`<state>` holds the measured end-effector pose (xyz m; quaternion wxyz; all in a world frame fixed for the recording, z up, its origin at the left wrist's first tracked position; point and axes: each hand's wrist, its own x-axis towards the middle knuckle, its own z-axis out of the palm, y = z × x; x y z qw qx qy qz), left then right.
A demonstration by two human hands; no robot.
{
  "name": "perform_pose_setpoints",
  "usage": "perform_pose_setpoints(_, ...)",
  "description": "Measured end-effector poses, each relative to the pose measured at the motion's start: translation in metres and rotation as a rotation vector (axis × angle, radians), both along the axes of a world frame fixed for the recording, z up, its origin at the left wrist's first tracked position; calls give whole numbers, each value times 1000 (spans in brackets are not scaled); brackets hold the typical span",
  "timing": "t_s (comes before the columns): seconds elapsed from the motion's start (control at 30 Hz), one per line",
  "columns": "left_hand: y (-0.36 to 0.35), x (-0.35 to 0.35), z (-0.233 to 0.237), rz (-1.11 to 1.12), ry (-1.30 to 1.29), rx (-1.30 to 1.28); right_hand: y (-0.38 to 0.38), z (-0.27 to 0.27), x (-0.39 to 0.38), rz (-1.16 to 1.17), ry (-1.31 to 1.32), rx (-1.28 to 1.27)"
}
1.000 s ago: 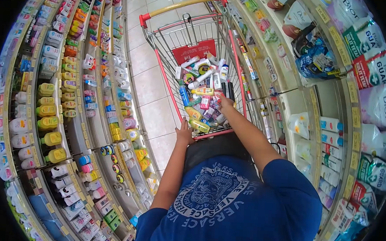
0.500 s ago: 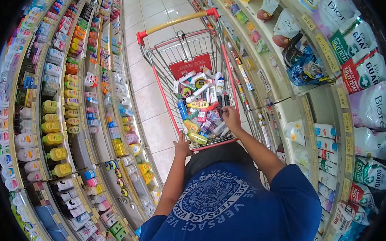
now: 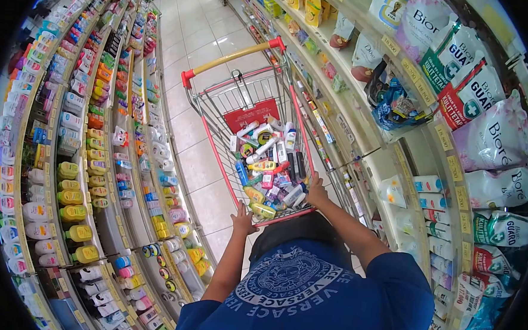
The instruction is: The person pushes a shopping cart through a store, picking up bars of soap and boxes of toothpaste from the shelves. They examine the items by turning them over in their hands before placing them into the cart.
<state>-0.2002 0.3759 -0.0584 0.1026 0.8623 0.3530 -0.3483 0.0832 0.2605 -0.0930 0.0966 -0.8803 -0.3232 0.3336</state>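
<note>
A metal shopping cart (image 3: 213, 139) with red side rails stands directly before me, its near end close to my waist. My left hand (image 3: 244, 219) rests against its near left corner with the fingers stretched out. At the near right corner, my right hand (image 3: 317, 193) is closed around the red rail; part of its grip is hidden. Inside the basket lies a heap of toiletries, among them yellow bottles (image 3: 261, 210), a blue can (image 3: 241, 172), white tubes (image 3: 262, 147) and dark slim packages (image 3: 300, 164).
Shelves of bottles (image 3: 77, 197) line the left side. On the right, shelves hold large refill pouches (image 3: 497, 130) and smaller packs (image 3: 432, 201), with a blue patterned bag (image 3: 395, 103) nearby. The tiled aisle floor (image 3: 187, 26) runs past the cart's yellow handle (image 3: 234, 57).
My right hand has left the dark packages inside the cart and come to its right rail. My left hand stays at the left corner. The view has shifted slightly.
</note>
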Motion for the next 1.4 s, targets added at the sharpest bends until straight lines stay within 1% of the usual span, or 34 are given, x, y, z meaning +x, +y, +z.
perform_pose_setpoints(0.07, 0, 3, 1, 7, 11, -9, -3, 2, 3, 48, 21, 71)
perform_pose_setpoints(0.2, -2, 6, 2, 16, 21, -21, -3, 2, 6, 77, 28, -18)
perform_pose_setpoints(0.47, -6, 13, -11, -13, 10, 12, 4, 7, 12, 60, 61, -55)
perform_pose_setpoints(0.53, -9, 20, -9, -35, 116, -5, 5, 6, 14, 68, 42, -46)
perform_pose_setpoints(0.6, -13, 25, -19, -21, 97, 20, 8, 9, 19, 63, 68, -49)
perform_pose_setpoints(0.63, -14, 32, -13, -20, 174, 42, 10, 10, 24, 76, 59, -43)
perform_pose_setpoints(0.7, -18, 51, 16, -6, 292, 68, 11, 5, 29, 64, 89, -13)
perform_pose_setpoints(0.8, -27, 15, -139, 152, -28, 361, 15, 1, 38, 63, 126, 20)
perform_pose_setpoints(0.83, -25, 56, -34, -202, 439, 217, 19, -1, 42, 70, 121, 28)
perform_pose_setpoints(0.87, -23, 58, -29, -195, 435, 223, 22, -2, 45, 84, 138, -6)
perform_pose_setpoints(0.93, -22, 61, -28, -420, 385, 318, 22, -2, 51, 108, 146, -45)
perform_pose_setpoints(0.97, -14, 58, -22, -471, 334, 218, 24, -2, 52, 122, 126, -60)
perform_pose_setpoints(1.0, -9, 61, -25, -462, 330, 225, 28, -1, 53, 133, 108, -72)
perform_pose_setpoints(1.1, 7, 60, -48, -407, 404, -91, 33, 2, 58, 110, 159, -50)
perform_pose_setpoints(1.2, 17, 64, -44, -402, 386, -106, 39, -9, 61, 120, 178, -12)
perform_pose_setpoints(1.23, 18, 63, -47, -337, 313, -78, 43, -9, 60, 92, 159, -30)
perform_pose_setpoints(1.27, 22, 69, -34, -331, 307, -80, 48, -7, 60, 65, 139, -48)
perform_pose_setpoints(1.33, 31, 78, -7, -242, 266, -148, 55, -11, 61, 78, 150, -16)
perform_pose_setpoints(1.4, 40, 79, -12, -241, 241, -135, 66, -22, 65, 83, 101, 41)
